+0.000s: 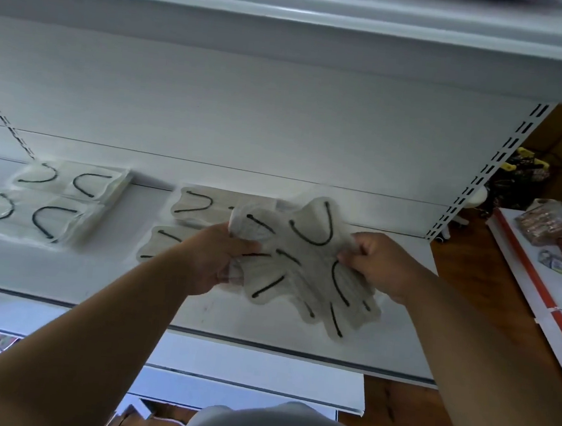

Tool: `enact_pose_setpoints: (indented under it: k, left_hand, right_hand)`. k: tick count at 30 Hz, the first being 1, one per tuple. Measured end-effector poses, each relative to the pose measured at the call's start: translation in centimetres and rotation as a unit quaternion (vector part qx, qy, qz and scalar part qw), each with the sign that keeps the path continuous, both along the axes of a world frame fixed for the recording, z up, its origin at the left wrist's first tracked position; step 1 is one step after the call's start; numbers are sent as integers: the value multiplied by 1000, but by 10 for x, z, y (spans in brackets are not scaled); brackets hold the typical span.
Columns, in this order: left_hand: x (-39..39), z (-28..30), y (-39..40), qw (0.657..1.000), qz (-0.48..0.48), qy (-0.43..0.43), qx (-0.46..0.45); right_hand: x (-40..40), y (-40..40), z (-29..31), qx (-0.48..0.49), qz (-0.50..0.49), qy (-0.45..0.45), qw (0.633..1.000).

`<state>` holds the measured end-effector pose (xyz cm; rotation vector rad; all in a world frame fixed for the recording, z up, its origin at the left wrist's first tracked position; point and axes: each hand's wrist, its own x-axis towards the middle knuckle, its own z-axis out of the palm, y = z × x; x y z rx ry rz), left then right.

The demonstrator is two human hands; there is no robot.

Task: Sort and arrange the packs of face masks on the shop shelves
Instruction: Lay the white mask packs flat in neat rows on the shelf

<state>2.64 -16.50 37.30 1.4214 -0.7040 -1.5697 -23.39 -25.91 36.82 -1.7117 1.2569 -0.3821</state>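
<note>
White metal shop shelving against a wooden floor, dim even light.

A white shelf (63,272) spans the middle of the frame, with a white back panel (247,114) above it and an upper shelf edge (290,13) across the top. A slotted white upright (490,170) runs diagonally at the right. Brown wooden floor (465,348) shows at right and lower right. A second white unit with a red edge (538,286) stands at the far right, carrying wrapped goods (540,220). A lower white shelf (242,372) sits at bottom centre.
</note>
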Motion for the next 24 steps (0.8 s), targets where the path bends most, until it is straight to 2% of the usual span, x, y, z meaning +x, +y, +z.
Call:
enact_pose_setpoints:
  k: [2,6,9,11,12,13,14,16,17,19,22,24]
  left_hand:
    - [-5,0,1,1000,-11,5,1]
    - [-16,-7,4,999,-31,13,-18]
    - [-21,-13,4,999,23,-22,-25]
    - [-22,-15,4,996,74,-31,-29]
    - [-23,-14,5,994,96,-26,-40]
    - [-24,-14,5,992,116,-17,-51]
    - [-25,-14,6,990,129,-8,-63]
    - [-32,-15,7,986,136,11,-97]
    - [-37,-16,8,984,135,20,-117]
    - [-52,-16,10,981,134,30,-141]
    - [-66,-17,14,982,118,8,-151]
    - [-70,-19,15,982,84,-27,-166]
  right_hand:
    - [8,-2,5,-53,50,67,995]
    - [27,2,8,-161,81,93,979]
    - [30,0,1,-275,-44,122,953]
    - [26,0,2,-288,-186,85,936]
    - [24,0,2,-235,-261,25,936]
    - [25,2,3,-141,-321,-69,934]
    - [27,5,3,-24,-358,-184,915]
    - [38,16,0,170,-375,-358,838]
    - [45,22,-5,224,-377,-393,808]
    - [57,36,-19,273,-397,-386,787]
    - [64,52,-32,283,-422,-327,797]
    - [61,56,-33,278,-412,-351,794]
